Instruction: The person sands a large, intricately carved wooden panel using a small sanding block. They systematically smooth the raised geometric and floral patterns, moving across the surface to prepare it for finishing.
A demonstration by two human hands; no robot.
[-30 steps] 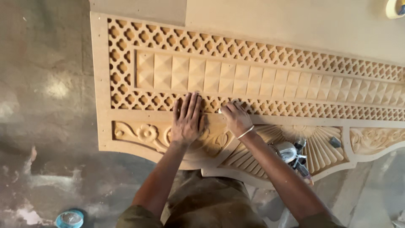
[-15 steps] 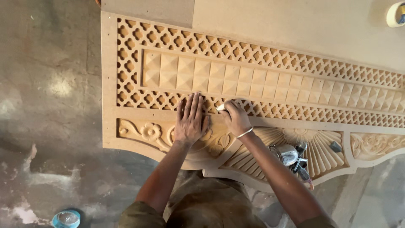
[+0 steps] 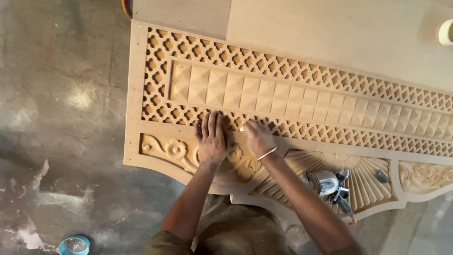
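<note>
Free passage is offered by the bare board (image 3: pixel 339 33) beyond the carved panel (image 3: pixel 302 97) and by the floor (image 3: pixel 61 118) at its left. Nearer, the way is blocked by a metal tool (image 3: pixel 325 183) lying on the fan carving (image 3: pixel 363 179).

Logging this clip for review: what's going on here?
A person leans over a large carved wooden panel that lies flat. The left hand presses flat on the lattice band, and the right hand beside it pinches something small and pale against the lattice. A metal spray gun rests on the fan carving, and a blue tin sits on the floor.
</note>
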